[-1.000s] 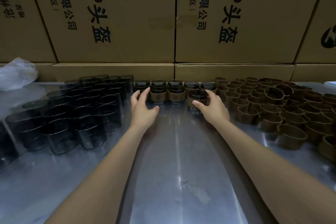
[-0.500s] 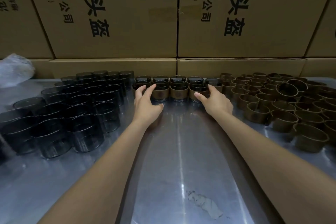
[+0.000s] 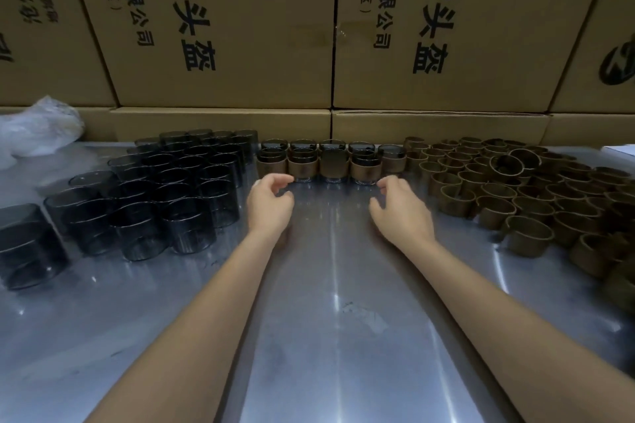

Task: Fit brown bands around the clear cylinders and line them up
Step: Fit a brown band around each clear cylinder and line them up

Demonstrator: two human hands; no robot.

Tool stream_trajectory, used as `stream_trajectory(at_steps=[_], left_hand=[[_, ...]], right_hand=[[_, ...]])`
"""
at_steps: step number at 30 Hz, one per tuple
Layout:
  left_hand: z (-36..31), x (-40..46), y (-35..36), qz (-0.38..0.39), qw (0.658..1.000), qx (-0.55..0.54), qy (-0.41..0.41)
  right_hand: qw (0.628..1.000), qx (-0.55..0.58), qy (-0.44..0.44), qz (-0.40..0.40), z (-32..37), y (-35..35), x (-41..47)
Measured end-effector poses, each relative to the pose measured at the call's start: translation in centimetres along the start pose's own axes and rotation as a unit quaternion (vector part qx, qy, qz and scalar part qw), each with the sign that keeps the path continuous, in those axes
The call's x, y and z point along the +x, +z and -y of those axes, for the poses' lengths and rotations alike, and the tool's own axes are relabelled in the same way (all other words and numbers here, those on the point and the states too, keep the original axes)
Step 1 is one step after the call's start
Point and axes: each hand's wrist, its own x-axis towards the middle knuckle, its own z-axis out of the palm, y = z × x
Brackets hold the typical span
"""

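Before banded cylinders (image 3: 331, 165): left hand (image 3: 269, 204), right hand (image 3: 402, 211) fingers loosely curled, holding nothing.

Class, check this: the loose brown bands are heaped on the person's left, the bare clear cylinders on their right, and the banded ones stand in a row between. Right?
Sides are swapped. The head view shows the loose brown bands on the right, the bare clear cylinders on the left; the banded row does stand between.
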Motion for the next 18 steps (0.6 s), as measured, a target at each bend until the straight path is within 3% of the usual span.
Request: stream_trajectory(at_steps=[4,8,11,14,16,18], left_hand=[[-0.6,-4.9,-2.4,0.019,1.000,-0.013,0.016],[-1.4,-9.2,-6.1,0.037,0.991,0.056,0.118],[-1.1,-11.2,-9.8,0.044,0.962,0.151,0.223],[0.0,-11.0,-14.4,-0.008,0.915,0.291,0.279],[1.2,-9.8,-17.2,-0.080,0.889,0.379,0.243],[2.2,-8.8,-19.4,-0.148,0.885,0.417,0.142]], right_hand=[[0.995,-0.049,-0.081,0.029,1.3,-2.2,-4.9],[0.986,-0.045,-0.147,0.063,2.2,-4.2,-9.4],[0.981,-0.028,-0.172,0.088,2.3,-5.6,-12.3],[0.980,-0.007,-0.171,0.105,2.0,-6.5,-14.4],[0.979,0.003,-0.169,0.112,1.9,-6.9,-15.2],[0.979,0.006,-0.166,0.114,1.9,-7.1,-15.5]])
